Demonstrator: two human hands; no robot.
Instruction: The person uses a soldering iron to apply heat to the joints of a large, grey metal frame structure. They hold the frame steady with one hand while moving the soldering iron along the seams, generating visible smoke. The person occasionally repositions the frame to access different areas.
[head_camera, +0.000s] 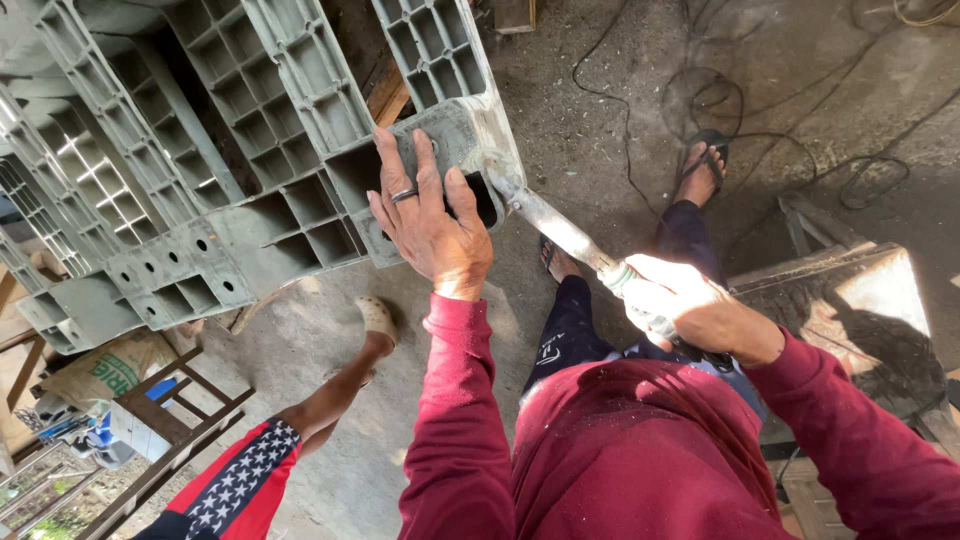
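The grey plastic pallet (230, 150) stands tilted on edge, filling the far left of the scene, its ribbed underside facing the camera. The left hand (430, 225) lies flat against its lower right corner block, fingers spread apart, a ring on one finger. The right hand (680, 305) is closed tight around the handle of a long flat blade (545, 220), whose tip meets the pallet corner just right of the left hand.

A second person's leg (330, 395), in a pale shoe, stands near left beneath the pallet's lower edge, with patterned shorts at the bottom left. A wooden frame (165, 415) and a sack (105, 370) crowd the near left. To the right sits a dark metal stand (850, 310). Cables (700, 100) trail loosely over the far concrete floor (560, 110), which lies open between the pallet and the stand.
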